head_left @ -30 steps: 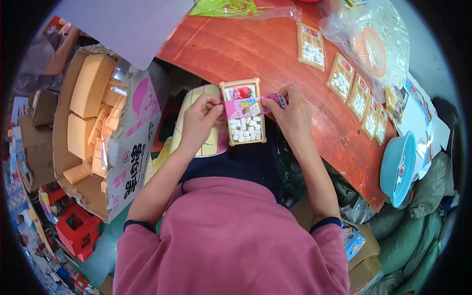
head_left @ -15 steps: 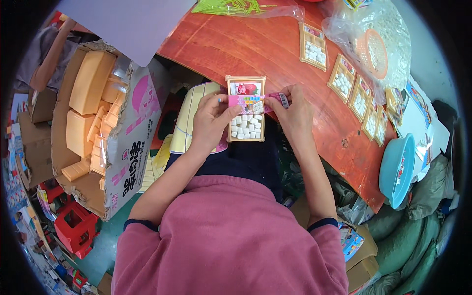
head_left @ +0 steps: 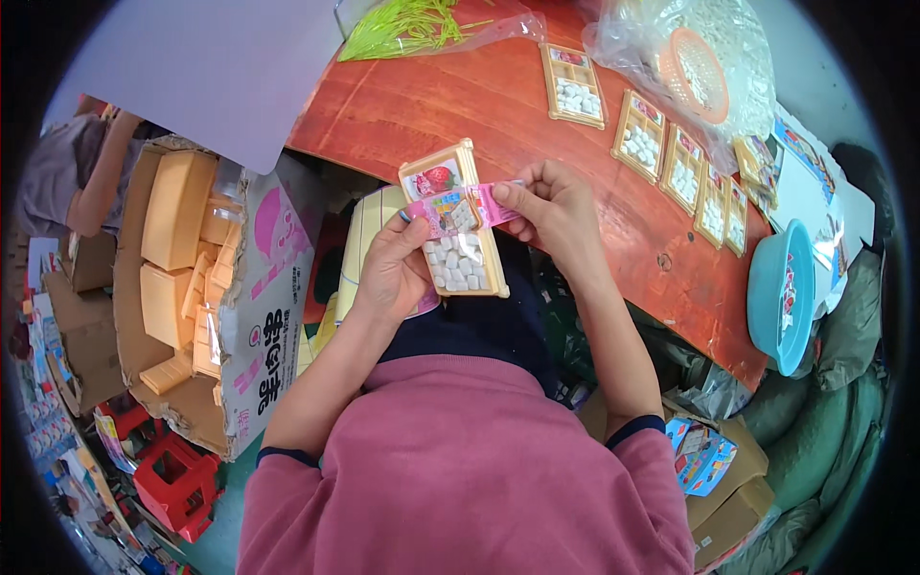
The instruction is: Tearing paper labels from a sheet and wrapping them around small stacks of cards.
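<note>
Hanging between both hands, above the lap point(head_left: 470, 331) and near the red table point(head_left: 431, 105): one tan compartment tray point(head_left: 496, 264), oblong, its upper end leaning left.

Contents: white pieces point(head_left: 458, 268), small and blocky, in the lower part; one strawberry-printed card point(head_left: 433, 180) in the upper part. Clear film over them: cannot tell.

Wrapper: one pink printed band point(head_left: 448, 213), laid across the tray's middle, right end reaching past the rim. Passage underneath: not visible.

Left hand point(head_left: 395, 273): gripping the tray's left edge, thumb at the band's left end; fingers beneath mostly hidden.

Right hand point(head_left: 556, 206): pinching the band's right end between thumb and fingers, just beside the tray's right edge.

Handling, as judged: tray likely light and fairly stiff, probably thin moulded plastic, smooth enough to slide under dry fingers. Band apparently thin and flexible, liable to crease or tear under a hard pull. Pieces, if loose, could spill at a steeper tilt.

Suggested hold: long side rims, below the band, tray kept level; band by its end, lightly pinched.
</note>
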A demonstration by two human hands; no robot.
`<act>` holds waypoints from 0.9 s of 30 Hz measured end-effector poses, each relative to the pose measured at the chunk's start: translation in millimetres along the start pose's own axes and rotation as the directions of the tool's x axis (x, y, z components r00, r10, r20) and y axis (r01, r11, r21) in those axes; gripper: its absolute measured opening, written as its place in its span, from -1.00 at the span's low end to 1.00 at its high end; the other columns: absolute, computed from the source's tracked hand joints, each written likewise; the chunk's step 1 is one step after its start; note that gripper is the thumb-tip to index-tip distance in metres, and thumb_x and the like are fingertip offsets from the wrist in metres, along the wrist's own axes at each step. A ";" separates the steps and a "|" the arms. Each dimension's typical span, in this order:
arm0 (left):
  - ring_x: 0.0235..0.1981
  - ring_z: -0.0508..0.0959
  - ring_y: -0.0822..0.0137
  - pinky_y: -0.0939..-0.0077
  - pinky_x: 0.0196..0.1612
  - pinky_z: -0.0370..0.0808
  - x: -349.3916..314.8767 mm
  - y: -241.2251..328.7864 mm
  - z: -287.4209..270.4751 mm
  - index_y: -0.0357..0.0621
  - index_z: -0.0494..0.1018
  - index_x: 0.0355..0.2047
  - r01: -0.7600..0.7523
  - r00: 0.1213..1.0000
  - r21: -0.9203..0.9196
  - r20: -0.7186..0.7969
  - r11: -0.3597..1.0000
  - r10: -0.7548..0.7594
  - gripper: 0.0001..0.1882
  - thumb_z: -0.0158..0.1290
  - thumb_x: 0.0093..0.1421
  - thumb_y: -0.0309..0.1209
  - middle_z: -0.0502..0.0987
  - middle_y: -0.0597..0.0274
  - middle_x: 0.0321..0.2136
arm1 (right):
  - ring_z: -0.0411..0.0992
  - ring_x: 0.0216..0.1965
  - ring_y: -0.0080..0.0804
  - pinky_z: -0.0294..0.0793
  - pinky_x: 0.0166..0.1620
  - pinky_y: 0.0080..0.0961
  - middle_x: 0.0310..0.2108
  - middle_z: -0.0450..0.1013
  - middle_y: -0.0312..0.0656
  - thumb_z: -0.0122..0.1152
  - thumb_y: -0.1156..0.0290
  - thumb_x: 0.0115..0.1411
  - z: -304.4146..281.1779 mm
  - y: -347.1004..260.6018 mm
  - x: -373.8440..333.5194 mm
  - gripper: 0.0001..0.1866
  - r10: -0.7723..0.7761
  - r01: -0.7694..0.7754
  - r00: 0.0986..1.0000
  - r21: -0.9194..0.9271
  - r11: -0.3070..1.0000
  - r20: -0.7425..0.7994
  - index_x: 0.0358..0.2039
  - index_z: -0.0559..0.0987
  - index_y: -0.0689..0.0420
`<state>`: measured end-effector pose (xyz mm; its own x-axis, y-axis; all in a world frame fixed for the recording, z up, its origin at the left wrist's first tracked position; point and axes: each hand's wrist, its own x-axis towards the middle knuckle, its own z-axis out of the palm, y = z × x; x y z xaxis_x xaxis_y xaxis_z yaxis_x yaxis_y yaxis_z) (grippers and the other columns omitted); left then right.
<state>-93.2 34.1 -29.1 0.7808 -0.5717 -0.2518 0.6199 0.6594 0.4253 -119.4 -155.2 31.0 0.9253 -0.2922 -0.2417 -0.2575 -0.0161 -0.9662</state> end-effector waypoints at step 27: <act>-0.01 0.42 0.22 0.37 0.03 0.40 17.5 -22.0 48.4 -0.38 0.18 0.05 0.063 0.992 0.453 0.068 0.889 -0.105 -0.55 -0.01 0.16 -0.55 0.37 0.02 -0.02 | 0.43 -0.33 -0.63 0.44 -0.27 -0.59 -0.33 0.51 -0.24 0.27 0.37 0.07 -48.7 5.8 -31.9 -0.67 -0.126 0.141 0.985 -0.133 0.981 0.115 -0.18 0.50 0.26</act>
<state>-97.0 -14.0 -0.9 0.7044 -0.6698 -0.2349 0.5655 0.3296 0.7560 -164.0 -192.6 37.5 0.9762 -0.1761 -0.1266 -0.1590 -0.1845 -0.9699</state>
